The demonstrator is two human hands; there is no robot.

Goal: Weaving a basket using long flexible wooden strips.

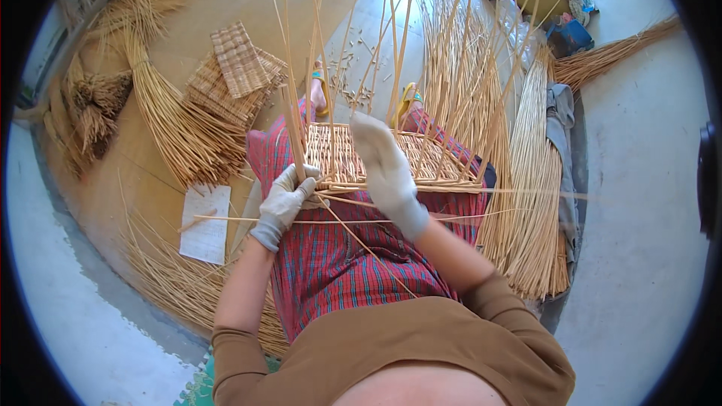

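A rectangular woven wicker basket base [331, 152] rests across my lap, with tall upright canes [396, 53] rising from its edges. My left hand [288, 194], in a white knit glove, is closed around the upright canes at the base's near left corner. Loose weaving strands run out from beside that hand toward the right and down over my lap. Over the middle of the base, my right hand [380, 156], gloved too, is raised with its fingers stretched out; motion softens its outline. Nothing shows in its grasp.
Bundles of canes lie on the floor at left [162, 116] and right [538, 203]. Woven panels [239, 60] and a white paper sheet [204, 224] are left of my legs. Short cane offcuts [353, 68] are scattered ahead; a blue container [569, 37] stands far right.
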